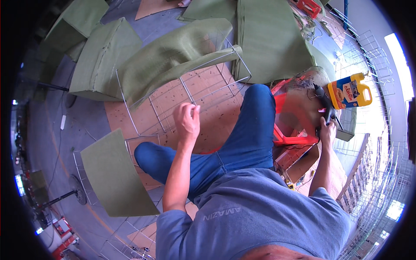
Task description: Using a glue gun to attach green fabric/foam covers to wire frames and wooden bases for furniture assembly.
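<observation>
My right hand (328, 130) is wrapped around the handle of a black pistol-shaped tool (323, 97), which rests over a red stool (299, 138) at my right. The tool's exact kind is hard to make out. Raised over my lap, my left hand (187, 120) has its fingers curled in against the thumb; whatever they may hold is hidden. Just beyond it stands a metal wire frame (187, 90). A green woven sheet (173, 56) drapes over the frame's far side, with one edge rolled along a wire.
A yellow jug (350, 92) stands beside the tool. Green sheets (273, 43) lie stacked ahead, and green covered boxes (104, 60) stand far left. A green panel (117, 173) is near my left knee. Wire grids (372, 190) line the right, and cardboard (173, 125) covers the floor.
</observation>
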A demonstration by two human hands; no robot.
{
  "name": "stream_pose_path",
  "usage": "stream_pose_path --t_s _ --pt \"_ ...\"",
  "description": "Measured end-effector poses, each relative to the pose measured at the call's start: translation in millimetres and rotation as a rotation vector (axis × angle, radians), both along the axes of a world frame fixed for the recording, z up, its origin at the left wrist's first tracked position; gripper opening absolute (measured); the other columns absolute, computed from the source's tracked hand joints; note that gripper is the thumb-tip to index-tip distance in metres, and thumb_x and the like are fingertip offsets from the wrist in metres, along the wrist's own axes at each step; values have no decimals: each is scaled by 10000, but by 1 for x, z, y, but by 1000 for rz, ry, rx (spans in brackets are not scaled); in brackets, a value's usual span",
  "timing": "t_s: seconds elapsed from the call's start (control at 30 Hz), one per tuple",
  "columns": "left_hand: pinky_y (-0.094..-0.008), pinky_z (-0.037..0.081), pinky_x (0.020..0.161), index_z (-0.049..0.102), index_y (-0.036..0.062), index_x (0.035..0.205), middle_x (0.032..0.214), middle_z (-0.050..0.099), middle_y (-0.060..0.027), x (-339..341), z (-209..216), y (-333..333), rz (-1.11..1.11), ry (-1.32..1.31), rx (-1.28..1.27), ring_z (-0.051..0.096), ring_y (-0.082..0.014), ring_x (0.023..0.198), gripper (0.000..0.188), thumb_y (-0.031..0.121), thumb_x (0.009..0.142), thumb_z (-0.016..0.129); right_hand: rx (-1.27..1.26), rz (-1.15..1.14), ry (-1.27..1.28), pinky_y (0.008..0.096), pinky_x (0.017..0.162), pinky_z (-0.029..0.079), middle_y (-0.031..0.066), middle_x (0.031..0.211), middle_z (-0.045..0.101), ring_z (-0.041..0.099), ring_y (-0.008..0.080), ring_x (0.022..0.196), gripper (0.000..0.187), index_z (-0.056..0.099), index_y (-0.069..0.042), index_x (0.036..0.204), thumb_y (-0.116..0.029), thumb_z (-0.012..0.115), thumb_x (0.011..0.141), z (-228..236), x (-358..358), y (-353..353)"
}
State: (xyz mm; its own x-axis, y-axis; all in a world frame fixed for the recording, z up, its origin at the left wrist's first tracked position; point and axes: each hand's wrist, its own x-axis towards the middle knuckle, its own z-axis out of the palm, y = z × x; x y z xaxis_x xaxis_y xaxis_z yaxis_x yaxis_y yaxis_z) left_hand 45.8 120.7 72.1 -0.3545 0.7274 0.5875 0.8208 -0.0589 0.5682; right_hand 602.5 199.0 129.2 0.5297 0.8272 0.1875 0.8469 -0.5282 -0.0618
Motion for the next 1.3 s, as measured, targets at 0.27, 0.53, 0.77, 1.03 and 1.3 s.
stream_pose_path --t_s 0.27,0.53,0.77,1.03,1.3 --pt "-361 566 714 726 37 977 882 766 -128 46 -15 -49 -306 -526 -319 751 -268 840 266 276 1043 630 96 100 863 357 616 448 19 730 577 528 138 623 319 638 -28 913 -318 753 844 1 42 33" --pt "-304 520 1003 562 -8 1404 1331 680 -135 43 9 -61 -334 -1119 -137 677 -181 1152 384 215 1091 580 -99 477 2098 302 656 490 49 878 572 549 129 714 335 607 9 1191 -99 642 876 56 -183 2" --pt "-318 518 1006 574 -7 1423 1329 674 -110 -10 1 -101 41 -1044 35 660 -174 1147 454 321 1115 515 -780 843 1924 370 1013 511 91 1253 685 668 218 1132 631 629 -3 1364 -43 732 743 6 -394 -56" --pt "-218 541 827 703 -52 1168 1018 723 -37 -67 -24 -134 487 -1230 154 660 -89 932 318 241 1081 613 -990 1066 1897 325 939 491 80 1023 715 650 195 984 364 708 9 1076 -50 699 717 -16 -511 -102" --pt "-242 513 815 662 -72 1178 973 684 -27 -79 -44 -129 552 -1293 219 616 -88 864 278 158 1103 526 -1064 1075 1723 349 990 483 135 1020 716 664 241 993 397 670 55 1113 -45 666 729 -34 -540 -96"
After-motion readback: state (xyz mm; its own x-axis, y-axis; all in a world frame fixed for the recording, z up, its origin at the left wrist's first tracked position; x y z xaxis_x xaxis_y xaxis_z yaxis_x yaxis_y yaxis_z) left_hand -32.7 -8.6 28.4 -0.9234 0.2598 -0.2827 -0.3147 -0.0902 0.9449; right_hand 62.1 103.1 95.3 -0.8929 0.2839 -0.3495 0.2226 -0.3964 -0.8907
